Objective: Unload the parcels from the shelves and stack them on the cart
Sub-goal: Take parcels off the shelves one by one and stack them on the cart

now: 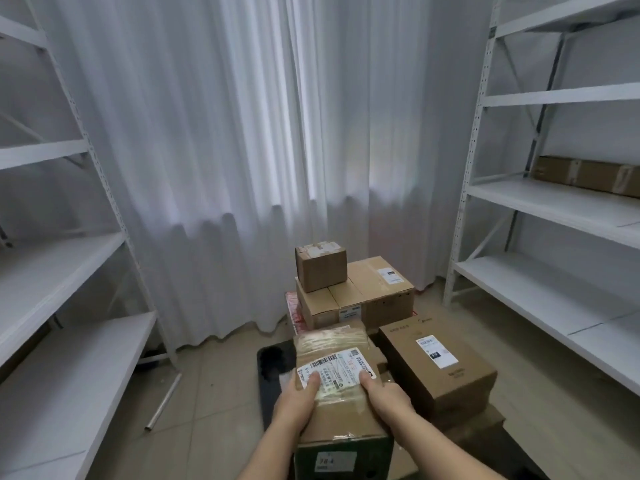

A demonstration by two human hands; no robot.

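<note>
— Brown cardboard, taped over with clear film: that is the long parcel with the white shipping label (337, 382) held low in the middle of the view. Who has it?

— Both hands. The left hand (298, 400) grips its left edge, thumb laid across the label; the right hand (382, 396) grips the right edge the same way. Each grip is clenched on the parcel, fingers wrapped down the sides.

— And where does it sit?

— Over the black flat cart deck (273, 362), a dark corner of which shows to its left. Whether its underside rests on something, I cannot tell.

— What else is on that side?

— Just to the right lies a brown oblong carton with a small white label (436, 368), on top of other flat cardboard. Behind it stands a wide brown box with two labels (356, 299), and on its left part a small brown cube-shaped box (320, 266).

— The shelves?

— White metal shelving on the left (65, 268) and white metal shelving on the right (554, 202). On the right one, at mid height, a long flat brown carton with tape bands (585, 174) lies along the back.

— Backdrop?

— White pleated curtains (242, 133) down to a beige tiled floor (204, 393), where a thin metal tube (164, 401) lies near the left shelving's foot.
</note>
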